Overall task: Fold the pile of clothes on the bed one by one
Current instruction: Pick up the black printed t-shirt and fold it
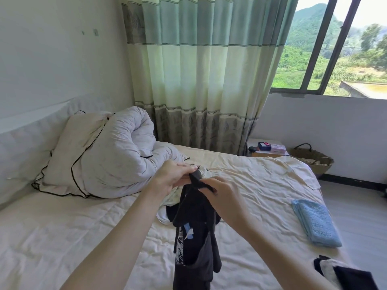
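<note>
Over the bed (62,237), head view | left hand (171,177) pinches black garment (194,237) at its top edge | right hand (222,195) grips same edge beside it | garment hangs above clothes pile (169,208) | folded blue cloth (316,222) right

Light: bright daylight from window (345,49), softly filtered through curtain (199,70)
Glare: overexposed sky at top right
Shadows: faint, soft on bed (62,237)
Distortion: wide-angle bending at edges
Blur: slight softness overall
</note>
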Tool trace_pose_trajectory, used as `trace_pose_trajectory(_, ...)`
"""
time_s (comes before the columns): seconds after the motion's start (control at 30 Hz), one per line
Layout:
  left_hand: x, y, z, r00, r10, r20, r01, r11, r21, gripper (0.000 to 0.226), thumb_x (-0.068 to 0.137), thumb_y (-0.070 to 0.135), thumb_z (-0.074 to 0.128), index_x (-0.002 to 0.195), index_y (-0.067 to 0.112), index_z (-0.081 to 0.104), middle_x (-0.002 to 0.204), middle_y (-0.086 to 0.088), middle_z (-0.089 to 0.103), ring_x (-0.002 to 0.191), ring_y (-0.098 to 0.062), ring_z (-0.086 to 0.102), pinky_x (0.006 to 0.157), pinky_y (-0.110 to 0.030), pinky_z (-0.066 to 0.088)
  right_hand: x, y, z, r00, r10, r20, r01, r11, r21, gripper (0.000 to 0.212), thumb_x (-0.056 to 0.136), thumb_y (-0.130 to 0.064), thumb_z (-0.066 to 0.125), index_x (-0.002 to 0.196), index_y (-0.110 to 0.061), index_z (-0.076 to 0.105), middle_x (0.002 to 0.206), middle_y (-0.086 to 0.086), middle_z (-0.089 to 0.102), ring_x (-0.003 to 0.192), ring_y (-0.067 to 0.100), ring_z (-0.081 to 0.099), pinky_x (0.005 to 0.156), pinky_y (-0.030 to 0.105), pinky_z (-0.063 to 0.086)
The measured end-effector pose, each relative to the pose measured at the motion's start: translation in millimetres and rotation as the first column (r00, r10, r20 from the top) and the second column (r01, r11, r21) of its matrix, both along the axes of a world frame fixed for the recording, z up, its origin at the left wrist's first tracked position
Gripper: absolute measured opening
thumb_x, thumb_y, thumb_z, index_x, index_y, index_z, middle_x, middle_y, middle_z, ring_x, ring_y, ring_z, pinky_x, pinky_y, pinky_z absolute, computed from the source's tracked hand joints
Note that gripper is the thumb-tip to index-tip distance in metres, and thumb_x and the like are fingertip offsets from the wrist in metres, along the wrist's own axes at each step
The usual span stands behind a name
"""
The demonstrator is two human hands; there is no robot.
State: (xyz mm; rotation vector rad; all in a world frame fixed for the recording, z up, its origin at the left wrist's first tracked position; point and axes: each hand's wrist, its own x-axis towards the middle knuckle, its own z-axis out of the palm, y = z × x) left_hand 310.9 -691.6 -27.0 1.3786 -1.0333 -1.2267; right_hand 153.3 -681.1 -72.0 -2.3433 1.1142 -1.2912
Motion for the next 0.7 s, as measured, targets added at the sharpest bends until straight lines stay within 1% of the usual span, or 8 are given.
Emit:
trace_pose_trajectory(0.07, -1, 2, -7, 1.0, -0.005, -0.021, 0.004, 0.999, -0.04, 0.015, 0.09, 0.007, 0.061, 0.095, -0.005, 0.069, 0.085, -0.015, 0.072, 0.071, -0.016, 0.071, 0.061, -0.021, 0.056, -1, -4, 11, 0.996, -0.019, 0.088, 0.007, 0.991, 0.136, 0.01, 0.081, -0.013, 0.071, 0.089, -0.017, 0.077, 0.063, -0.02, 0.061, 0.061, -0.005, 0.054, 0.059, 0.009, 0.039)
trace_pose_trajectory(0.13, -2, 6, -19, 0.999, -0.037, -0.013, 0.036, 0.992, -0.117, 0.023, 0.092, 0.015, 0.058, 0.106, -0.001, 0.067, 0.098, -0.017, 0.071, 0.087, -0.022, 0.07, 0.077, -0.028, 0.057, -1, -18, 27, 0.979, -0.07, 0.19, 0.016, 0.963, 0.27, 0.005, 0.081, -0.015, 0.072, 0.08, -0.014, 0.077, 0.055, -0.017, 0.063, 0.056, -0.006, 0.054, 0.055, 0.01, 0.04)
trace_pose_trajectory(0.2, -5, 13, -34, 0.991, -0.054, 0.119, 0.078, 0.976, -0.202, 0.026, 0.089, 0.024, 0.063, 0.111, 0.011, 0.065, 0.107, -0.008, 0.069, 0.099, -0.02, 0.066, 0.086, -0.03, 0.054, -3, -34, 43, 0.967, -0.118, 0.224, 0.033, 0.936, 0.351, 0.015, 0.08, -0.016, 0.073, 0.074, -0.003, 0.073, 0.057, -0.001, 0.066, 0.054, -0.002, 0.051, 0.056, 0.019, 0.044)
trace_pose_trajectory(0.3, -16, 26, -66, 0.934, -0.007, 0.358, 0.097, 0.968, -0.233, 0.044, 0.076, 0.026, 0.077, 0.111, 0.031, 0.052, 0.11, 0.007, 0.06, 0.097, -0.01, 0.062, 0.081, -0.023, 0.052, -5, -50, 54, 0.94, -0.178, 0.291, 0.028, 0.891, 0.453, 0.018, 0.08, -0.015, 0.073, 0.075, 0.002, 0.073, 0.076, 0.023, 0.069, 0.066, 0.018, 0.064, 0.072, 0.043, 0.058)
trace_pose_trajectory(0.43, -36, 35, -100, 0.892, 0.015, 0.452, 0.104, 0.966, -0.237, 0.035, 0.074, 0.026, 0.078, 0.1, 0.029, 0.055, 0.104, 0.003, 0.059, 0.091, -0.008, 0.059, 0.077, -0.019, 0.049, -10, -57, 63, 0.926, -0.22, 0.308, 0.059, 0.887, 0.457, 0.02, 0.077, -0.017, 0.076, 0.058, -0.021, 0.072, 0.07, 0.009, 0.072, 0.073, 0.024, 0.071, 0.061, 0.028, 0.059)
trace_pose_trajectory(0.5, -39, 32, -100, 0.852, 0.047, 0.521, 0.09, 0.968, -0.235, 0.022, 0.08, 0.027, 0.073, 0.098, 0.018, 0.064, 0.092, 0.003, 0.062, 0.085, -0.012, 0.06, 0.072, -0.015, 0.046, -14, -60, 68, 0.916, -0.229, 0.328, 0.05, 0.878, 0.476, 0.025, 0.076, -0.018, 0.077, 0.054, -0.025, 0.07, 0.07, 0.008, 0.072, 0.073, 0.023, 0.072, 0.062, 0.028, 0.059)
trace_pose_trajectory(0.6, -30, 27, -87, 0.863, 0.053, 0.502, 0.067, 0.974, -0.218, 0.014, 0.084, 0.022, 0.069, 0.084, 0.008, 0.069, 0.065, 0.006, 0.061, 0.065, -0.011, 0.056, 0.054, -0.013, 0.038, -31, -65, 70, 0.914, -0.263, 0.31, 0.088, 0.873, 0.48, 0.019, 0.077, -0.02, 0.077, 0.059, -0.019, 0.072, 0.07, 0.014, 0.069, 0.07, 0.021, 0.066, 0.075, 0.043, 0.058)
trace_pose_trajectory(0.7, -10, 24, -59, 0.907, -0.008, 0.421, 0.105, 0.973, -0.207, 0.014, 0.082, 0.016, 0.072, 0.069, 0.019, 0.066, 0.053, 0.016, 0.06, 0.055, -0.001, 0.055, 0.053, -0.011, 0.039, -59, -70, 62, 0.923, -0.347, 0.169, 0.23, 0.846, 0.481, 0.019, 0.08, -0.021, 0.072, 0.07, -0.005, 0.072, 0.064, 0.007, 0.06, 0.07, 0.021, 0.059, 0.074, 0.043, 0.054)
